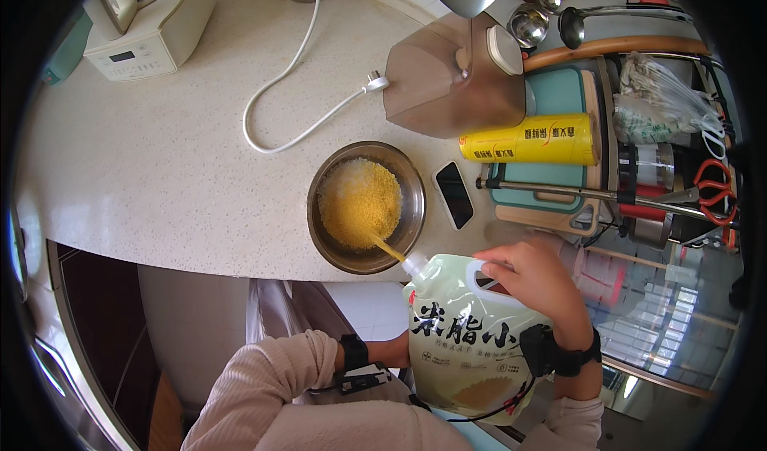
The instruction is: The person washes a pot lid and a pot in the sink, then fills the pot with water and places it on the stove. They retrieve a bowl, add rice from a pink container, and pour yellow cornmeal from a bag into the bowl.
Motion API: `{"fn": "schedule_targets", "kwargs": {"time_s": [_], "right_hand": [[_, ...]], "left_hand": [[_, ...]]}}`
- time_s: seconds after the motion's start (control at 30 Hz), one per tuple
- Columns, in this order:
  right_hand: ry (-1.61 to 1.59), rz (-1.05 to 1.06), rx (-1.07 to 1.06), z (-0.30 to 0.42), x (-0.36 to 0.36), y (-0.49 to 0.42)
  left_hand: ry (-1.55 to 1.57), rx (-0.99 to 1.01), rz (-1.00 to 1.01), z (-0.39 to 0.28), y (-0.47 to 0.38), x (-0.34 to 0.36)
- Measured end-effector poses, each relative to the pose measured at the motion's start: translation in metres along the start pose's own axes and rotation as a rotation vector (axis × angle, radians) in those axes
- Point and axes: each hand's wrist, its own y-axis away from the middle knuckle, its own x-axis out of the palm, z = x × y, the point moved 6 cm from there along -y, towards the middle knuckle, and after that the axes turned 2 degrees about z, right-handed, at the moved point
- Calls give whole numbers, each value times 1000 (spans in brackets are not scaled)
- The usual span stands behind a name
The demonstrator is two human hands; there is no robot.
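Note:
My right hand [527,274] grips the handle of a pale green spouted pouch [467,355], which bears printed writing. The pouch tilts so that its clear spout [414,265] hangs over the near rim of a stainless steel bowl [413,205]. A thin stream of yellow millet [386,247] runs from the spout into the bowl. There it lies heaped over whitish grains, likely rice [356,172], that show at the far side. My left hand [396,351] reaches behind the lower pouch; its fingers are hidden and only the wrist side shows.
A smartphone [454,195] lies right of the bowl on the speckled counter [180,169]. Beyond are a white power cord [245,115], a brown translucent container [449,85] and a yellow cling film roll [533,141]. At right are cutting boards [554,91] and red-handled scissors [716,190].

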Motion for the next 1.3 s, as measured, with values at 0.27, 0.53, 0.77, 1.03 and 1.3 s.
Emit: {"fn": "schedule_targets", "kwargs": {"time_s": [0.27, 0.53, 0.77, 1.03, 1.3], "right_hand": [[-146, -66, 128, -14, -3, 17], [-377, -217, 160, -44, 12, 53], [-685, -280, 166, -68, 42, 108], [-790, -427, -12, -70, 80, 173], [-813, -715, 18, -69, 139, 191]], "left_hand": [[439, -151, -163, -4, -1, -3], [328, -185, -312, -8, 2, -42], [81, -276, -449, -57, -6, -56], [-390, -309, -455, -138, -29, -31], [-1314, -119, -331, -237, -27, 77]]}}
